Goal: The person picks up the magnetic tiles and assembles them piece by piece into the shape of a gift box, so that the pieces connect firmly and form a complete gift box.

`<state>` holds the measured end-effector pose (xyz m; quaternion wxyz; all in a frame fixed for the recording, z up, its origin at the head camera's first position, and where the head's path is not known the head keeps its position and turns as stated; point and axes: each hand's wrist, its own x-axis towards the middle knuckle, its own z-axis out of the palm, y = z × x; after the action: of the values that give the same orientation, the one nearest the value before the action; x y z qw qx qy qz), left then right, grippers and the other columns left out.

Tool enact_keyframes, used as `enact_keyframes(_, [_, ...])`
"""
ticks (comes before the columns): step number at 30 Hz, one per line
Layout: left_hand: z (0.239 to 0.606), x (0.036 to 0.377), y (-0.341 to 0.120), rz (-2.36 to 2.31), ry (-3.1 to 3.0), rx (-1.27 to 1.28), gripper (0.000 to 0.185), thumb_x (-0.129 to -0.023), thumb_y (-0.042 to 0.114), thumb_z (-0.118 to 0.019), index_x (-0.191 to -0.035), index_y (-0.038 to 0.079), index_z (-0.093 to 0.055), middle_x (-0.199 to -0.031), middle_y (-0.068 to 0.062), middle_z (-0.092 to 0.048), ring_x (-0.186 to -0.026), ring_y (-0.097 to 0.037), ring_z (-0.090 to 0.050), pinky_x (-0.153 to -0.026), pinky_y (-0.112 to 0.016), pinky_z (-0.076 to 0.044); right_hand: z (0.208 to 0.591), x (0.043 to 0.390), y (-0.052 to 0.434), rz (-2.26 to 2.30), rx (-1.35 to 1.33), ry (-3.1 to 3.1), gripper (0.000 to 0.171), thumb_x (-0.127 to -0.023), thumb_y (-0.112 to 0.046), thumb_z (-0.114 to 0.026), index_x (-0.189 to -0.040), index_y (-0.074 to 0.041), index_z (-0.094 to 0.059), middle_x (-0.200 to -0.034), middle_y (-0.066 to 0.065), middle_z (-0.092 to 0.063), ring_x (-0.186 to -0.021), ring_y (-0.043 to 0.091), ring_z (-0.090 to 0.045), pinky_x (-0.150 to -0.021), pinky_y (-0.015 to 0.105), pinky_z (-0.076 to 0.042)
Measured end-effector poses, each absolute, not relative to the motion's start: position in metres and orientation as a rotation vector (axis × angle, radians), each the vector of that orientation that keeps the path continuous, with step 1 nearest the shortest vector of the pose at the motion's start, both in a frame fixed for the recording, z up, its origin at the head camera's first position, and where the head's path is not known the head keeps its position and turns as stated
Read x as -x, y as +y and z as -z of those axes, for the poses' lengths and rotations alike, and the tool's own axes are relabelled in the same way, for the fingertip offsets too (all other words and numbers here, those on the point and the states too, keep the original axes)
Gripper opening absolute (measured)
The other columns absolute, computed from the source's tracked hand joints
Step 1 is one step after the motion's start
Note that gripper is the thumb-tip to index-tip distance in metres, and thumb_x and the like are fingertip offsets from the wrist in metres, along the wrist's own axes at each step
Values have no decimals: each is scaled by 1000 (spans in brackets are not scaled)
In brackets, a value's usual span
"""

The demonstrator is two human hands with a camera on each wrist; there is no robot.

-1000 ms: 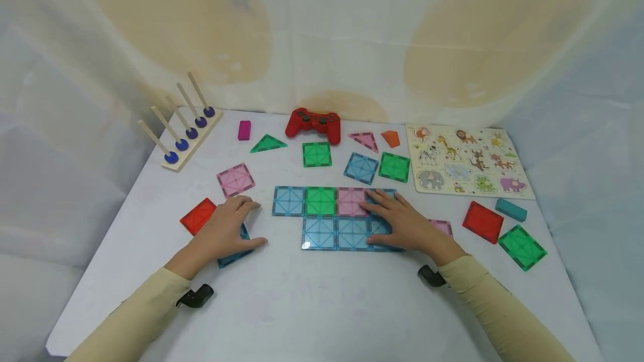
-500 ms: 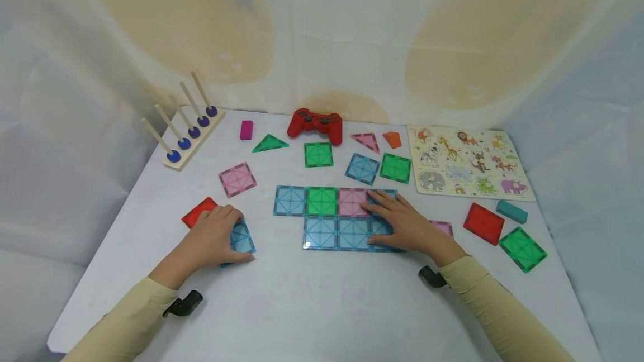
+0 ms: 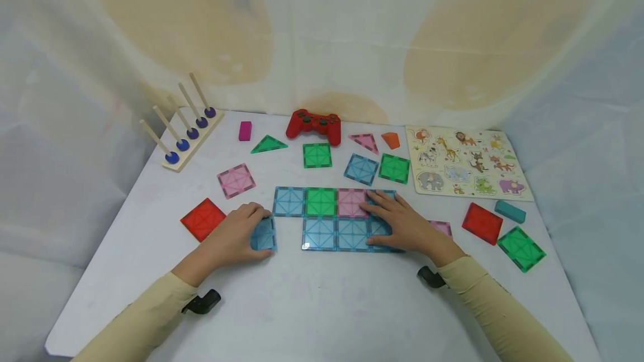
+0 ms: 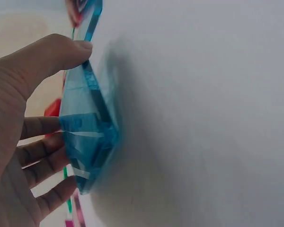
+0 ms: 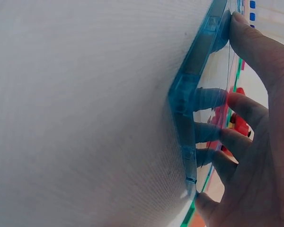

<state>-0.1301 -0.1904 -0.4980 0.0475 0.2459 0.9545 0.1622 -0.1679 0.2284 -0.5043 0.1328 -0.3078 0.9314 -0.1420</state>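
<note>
Now left hand (image 3: 232,239) gripping a loose blue tile (image 3: 264,234), thumb on its near edge, fingers curled over the far side, tilted just off the counter (image 3: 312,300), right beside the low-left corner of the joined tile mat (image 3: 322,218). Right hand (image 3: 402,223) flat, fingers spread, pressing on the mat's right end. Red tile (image 3: 203,218) lying just left of the left hand.

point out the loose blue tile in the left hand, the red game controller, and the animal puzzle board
loose blue tile (image 3: 264,236), head view, on its uncovered right half.
red game controller (image 3: 314,124), head view, on the middle of its body.
animal puzzle board (image 3: 468,161), head view, on the board's centre.
</note>
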Motion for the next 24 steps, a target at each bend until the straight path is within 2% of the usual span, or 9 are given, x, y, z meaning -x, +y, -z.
enact_keyframes(7, [508,136,-163,-511,2901,-881,79,-75,50,-86,-138,12,-60,-129,-5,-57,-113,-20,-54,-90,-37,-56,506,167,230,413,900,2708,91,-85,-65,-71,-159,-25,-37,-169,6,-19,-156,31,-12,-123,60,-7])
enact_keyframes(17, [513,141,-147,-489,2889,-980,76,-78,48,-85,-140,13,-61,-132,-5,-56,-124,-23,-48,-103,-45,-47,505,168,229,406,890,2701,92,-85,-66,-70,-160,-25,-36,-170,6,-18,-156,31,-11,-123,59,-6])
enact_keyframes(24, [514,145,-150,-534,2884,-930,86,-78,55,-81,-148,14,-53,-149,-6,-48,-138,-27,-41,-113,-51,-40,505,168,229,426,893,2693,91,-86,-63,-71,-160,-24,-36,-169,7,-19,-156,32,-11,-123,59,-7])
